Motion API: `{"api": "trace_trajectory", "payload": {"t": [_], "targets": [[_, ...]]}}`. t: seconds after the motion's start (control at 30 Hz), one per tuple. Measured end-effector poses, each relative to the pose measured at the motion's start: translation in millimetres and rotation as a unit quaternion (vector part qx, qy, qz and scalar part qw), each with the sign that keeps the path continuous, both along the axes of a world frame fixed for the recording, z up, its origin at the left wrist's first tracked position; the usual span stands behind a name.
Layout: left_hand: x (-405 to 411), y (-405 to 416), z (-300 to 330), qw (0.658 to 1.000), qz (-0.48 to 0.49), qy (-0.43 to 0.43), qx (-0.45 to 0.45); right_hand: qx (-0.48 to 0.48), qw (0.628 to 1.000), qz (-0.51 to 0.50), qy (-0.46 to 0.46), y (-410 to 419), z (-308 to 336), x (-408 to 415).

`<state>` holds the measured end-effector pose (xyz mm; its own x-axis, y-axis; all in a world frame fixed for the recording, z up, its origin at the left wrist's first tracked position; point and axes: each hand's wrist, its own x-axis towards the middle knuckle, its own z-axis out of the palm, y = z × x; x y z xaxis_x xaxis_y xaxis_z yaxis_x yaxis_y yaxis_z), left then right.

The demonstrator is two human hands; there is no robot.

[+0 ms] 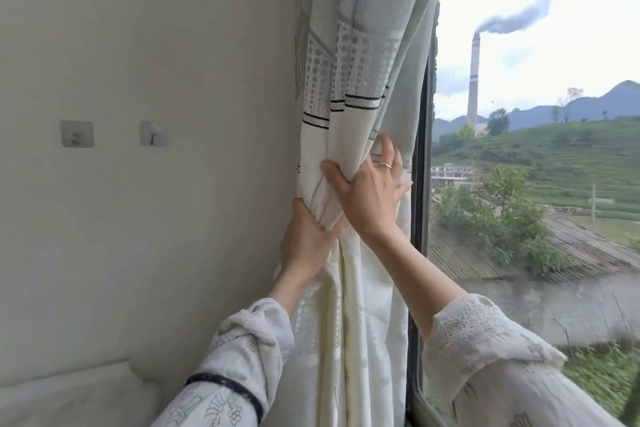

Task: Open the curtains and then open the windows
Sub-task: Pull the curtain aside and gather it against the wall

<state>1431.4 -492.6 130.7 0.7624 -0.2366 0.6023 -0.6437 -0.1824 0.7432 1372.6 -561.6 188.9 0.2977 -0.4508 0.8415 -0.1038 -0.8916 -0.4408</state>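
Head view is showing the curtain (349,80) bunched against the left edge of the window (540,163), its top running out of the upper edge and its lower folds dropping out of sight between the two forearms. Much of the window frame (420,163) is lying hidden behind the gathered cloth, so any latch or handle is impossible to make out. The left hand (306,239) is clamping its fingers around the gathered cloth from the left, just below the right hand (372,191). The right hand is pressing over the bundle from the right, thumb hooking round the near folds and fingers spreading toward the frame; a ring (385,165) is showing on one finger. Both fingertips are partly disappearing into the fabric. Loose pale sleeves (485,347) are covering the arms. On the white wall (138,218) to the left, two adhesive hooks (77,133) are sitting side by side, well apart from the curtain. Beyond the glass, a chimney (473,80) is trailing smoke over green hills, everything slightly blurred.
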Motion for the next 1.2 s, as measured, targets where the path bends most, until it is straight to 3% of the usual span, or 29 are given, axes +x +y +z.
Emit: {"api": "trace_trajectory", "payload": {"t": [0.17,0.27,0.5,0.8,1.2], "targets": [[28,-36,-1,0.999,-0.033,-0.012,-0.031,0.067,0.99,0.109,-0.053,-33,2,31],[43,-51,-1,0.996,-0.058,-0.007,-0.07,0.083,0.986,0.126,-0.065,-48,1,47],[93,-77,7,0.998,-0.023,0.033,-0.043,0.086,0.982,0.161,-0.052,-67,11,92],[151,-92,4,0.995,0.037,-0.001,-0.092,0.054,0.987,0.151,0.006,-83,17,168],[229,-121,-11,0.991,0.116,-0.037,-0.054,0.045,0.987,0.153,0.014,-102,4,251]]}}
